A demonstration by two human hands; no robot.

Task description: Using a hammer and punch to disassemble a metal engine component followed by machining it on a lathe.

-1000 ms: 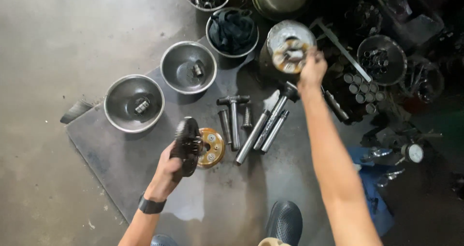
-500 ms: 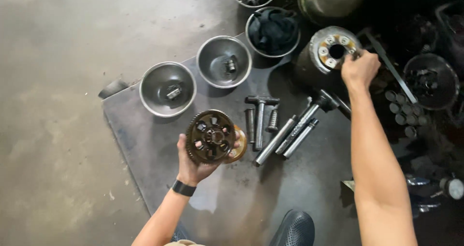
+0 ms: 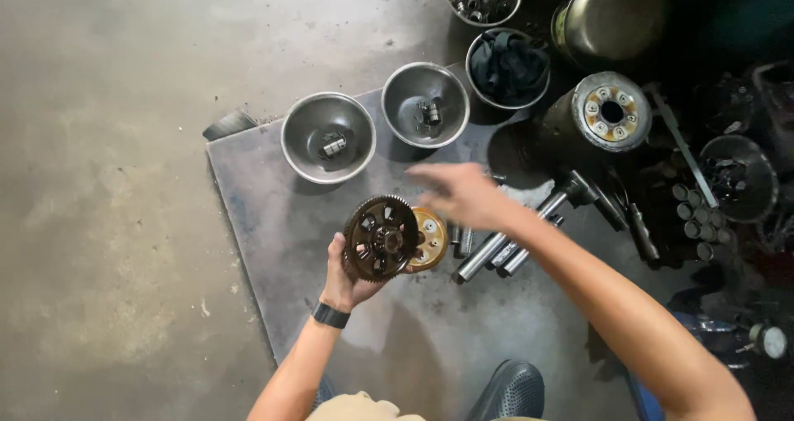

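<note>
Over grey floor mat [image 3: 273,222]: left hand [image 3: 351,276] gripping dark toothed gear [image 3: 380,238] beside brass disc [image 3: 430,239]; right hand [image 3: 463,193] blurred, open, empty, reaching gearward. Mid-assembly, probably; calls for steadying gear.

**Bare Arms, One Black Band**

Both forearms are uncovered, no sleeves showing. The left hand [image 3: 351,282] has a black wristband [image 3: 330,314] just below it. The right hand [image 3: 463,193] is blurred, with no glove or ring visible.

dark toothed gear [image 3: 380,238], upright, left hand [image 3: 349,280]
</note>
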